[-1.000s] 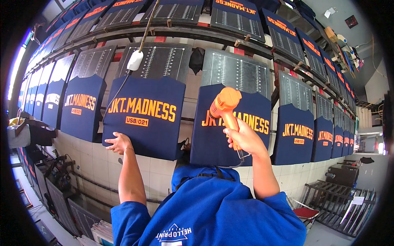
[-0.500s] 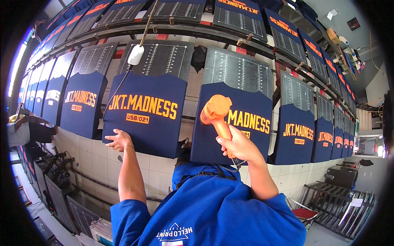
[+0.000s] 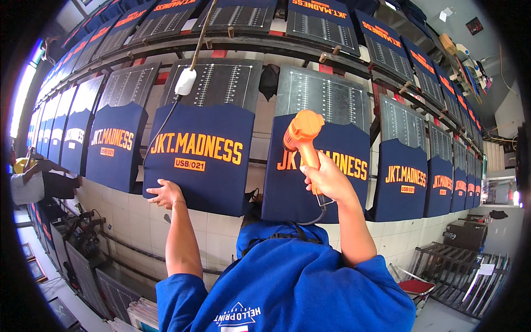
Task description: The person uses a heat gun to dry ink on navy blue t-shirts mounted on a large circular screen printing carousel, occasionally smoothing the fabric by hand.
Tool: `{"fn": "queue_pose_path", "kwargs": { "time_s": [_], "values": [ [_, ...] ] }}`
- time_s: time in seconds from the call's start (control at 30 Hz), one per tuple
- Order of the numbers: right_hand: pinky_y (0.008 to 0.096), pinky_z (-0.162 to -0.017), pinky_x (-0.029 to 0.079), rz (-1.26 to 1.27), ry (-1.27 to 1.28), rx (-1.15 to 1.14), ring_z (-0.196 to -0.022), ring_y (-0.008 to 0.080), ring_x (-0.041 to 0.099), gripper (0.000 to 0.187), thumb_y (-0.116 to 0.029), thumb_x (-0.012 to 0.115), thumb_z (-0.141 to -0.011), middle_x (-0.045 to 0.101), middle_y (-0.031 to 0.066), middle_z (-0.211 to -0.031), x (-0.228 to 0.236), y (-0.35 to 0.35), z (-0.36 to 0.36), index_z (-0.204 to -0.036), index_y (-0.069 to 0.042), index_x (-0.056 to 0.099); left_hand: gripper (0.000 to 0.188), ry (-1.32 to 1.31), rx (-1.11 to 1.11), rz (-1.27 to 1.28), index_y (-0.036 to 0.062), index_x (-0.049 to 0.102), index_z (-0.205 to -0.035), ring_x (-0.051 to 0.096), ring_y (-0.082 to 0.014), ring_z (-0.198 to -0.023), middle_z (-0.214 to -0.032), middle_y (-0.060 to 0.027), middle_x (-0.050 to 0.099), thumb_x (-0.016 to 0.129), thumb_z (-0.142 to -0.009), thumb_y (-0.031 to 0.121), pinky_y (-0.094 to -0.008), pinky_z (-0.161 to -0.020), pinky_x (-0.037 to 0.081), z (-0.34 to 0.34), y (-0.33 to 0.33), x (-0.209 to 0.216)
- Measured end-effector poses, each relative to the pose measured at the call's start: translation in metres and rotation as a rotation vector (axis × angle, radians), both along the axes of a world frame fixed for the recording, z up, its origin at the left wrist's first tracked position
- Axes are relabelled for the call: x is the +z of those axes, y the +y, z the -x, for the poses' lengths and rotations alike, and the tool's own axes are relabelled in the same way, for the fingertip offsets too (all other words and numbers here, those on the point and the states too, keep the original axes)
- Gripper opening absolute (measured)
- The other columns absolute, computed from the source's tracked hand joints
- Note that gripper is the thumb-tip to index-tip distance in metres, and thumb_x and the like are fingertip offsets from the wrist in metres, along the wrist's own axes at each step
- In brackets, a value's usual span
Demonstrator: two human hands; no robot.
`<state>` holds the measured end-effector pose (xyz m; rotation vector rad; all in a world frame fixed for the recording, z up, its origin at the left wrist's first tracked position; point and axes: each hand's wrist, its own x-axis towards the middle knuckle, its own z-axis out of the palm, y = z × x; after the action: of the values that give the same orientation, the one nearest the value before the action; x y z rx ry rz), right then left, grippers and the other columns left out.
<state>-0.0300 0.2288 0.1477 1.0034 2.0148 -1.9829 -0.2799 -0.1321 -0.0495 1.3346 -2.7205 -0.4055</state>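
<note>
My right hand (image 3: pixel 331 180) grips the handle of an orange heat gun (image 3: pixel 304 133), its nozzle tilted to the left over the upper print of a navy T-shirt (image 3: pixel 315 202). That shirt is stretched on a grey board (image 3: pixel 323 91) and carries orange and yellow lettering, partly hidden by the gun and my hand. Fingers spread, my left hand (image 3: pixel 167 195) lies on the lower left edge of the neighbouring navy T-shirt (image 3: pixel 215 185), below its print. A dark cord (image 3: pixel 314 221) loops from the base of the gun's handle.
More printed navy shirts on boards stretch away left (image 3: pixel 113 144) and right (image 3: pixel 402 182), with another row behind the dark rail (image 3: pixel 249 41). A white power socket (image 3: pixel 186 82) hangs above the left shirt. Another person (image 3: pixel 33 177) is at far left. A metal rack (image 3: pixel 459 276) stands lower right.
The heat gun and my right hand have moved up and to the right, uncovering the first letters of the print. My left hand still rests on the same shirt edge; the view has shifted slightly.
</note>
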Motion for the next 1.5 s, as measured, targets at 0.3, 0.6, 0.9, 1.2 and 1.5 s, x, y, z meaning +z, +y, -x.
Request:
{"fn": "queue_pose_path", "kwargs": {
  "time_s": [0.3, 0.6, 0.9, 1.2, 1.5],
  "values": [
    [0.0255, -0.056, 0.052, 0.092, -0.062, 0.101, -0.064, 0.0088, 0.057, 0.035, -0.020, 0.063, -0.091, 0.055, 0.0033, -0.081, 0.002, -0.016, -0.025, -0.116, -0.001, 0.047, 0.070, -0.005, -0.009, -0.003, 0.0121, 0.021, -0.151, 0.040, -0.0457, -0.129, -0.152, -0.0295, 0.015, 0.035, -0.096, 0.052, -0.0526, -0.099, 0.043, 0.000, 0.003, 0.001],
    [0.0253, -0.048, 0.050, 0.057, -0.114, -0.044, -0.057, 0.0104, 0.058, 0.035, -0.020, 0.061, -0.092, 0.057, 0.0056, -0.075, 0.022, -0.006, -0.083, -0.118, 0.000, 0.047, 0.070, 0.000, -0.027, -0.043, 0.0142, 0.020, -0.152, 0.039, -0.0472, -0.130, -0.153, -0.0298, 0.014, 0.034, -0.096, 0.054, -0.0531, -0.101, 0.041, -0.006, 0.001, 0.004],
    [0.0253, -0.050, 0.051, 0.083, -0.015, -0.183, -0.059, 0.0102, 0.057, 0.033, -0.016, 0.058, -0.093, 0.054, 0.0043, -0.076, 0.014, -0.001, -0.115, -0.118, 0.001, 0.045, 0.071, 0.068, -0.023, -0.083, 0.0150, 0.024, -0.151, 0.038, -0.0472, -0.129, -0.153, -0.0283, 0.014, 0.037, -0.094, 0.055, -0.0555, -0.101, 0.039, -0.006, -0.004, -0.004],
    [0.0260, -0.048, 0.049, 0.036, -0.035, -0.165, -0.059, 0.0106, 0.057, 0.032, -0.017, 0.060, -0.092, 0.055, 0.0066, -0.075, 0.008, -0.006, -0.127, -0.114, 0.001, 0.045, 0.067, 0.117, -0.280, 0.104, 0.0104, 0.024, -0.150, 0.029, -0.0488, -0.136, -0.153, -0.0306, 0.015, 0.037, -0.097, 0.050, -0.0543, -0.110, 0.028, -0.020, -0.019, -0.020],
    [0.0255, -0.052, 0.050, -0.002, -0.068, -0.249, -0.060, 0.0092, 0.056, 0.047, -0.018, 0.060, -0.092, 0.055, 0.0024, -0.078, 0.009, -0.006, -0.132, -0.131, 0.001, 0.042, 0.061, 0.224, -1.291, 0.175, -0.0002, 0.031, -0.145, 0.017, -0.0430, -0.143, -0.153, -0.0261, 0.022, 0.051, -0.095, 0.028, -0.0530, -0.115, 0.014, -0.134, 0.050, 0.006]
  ]
}}
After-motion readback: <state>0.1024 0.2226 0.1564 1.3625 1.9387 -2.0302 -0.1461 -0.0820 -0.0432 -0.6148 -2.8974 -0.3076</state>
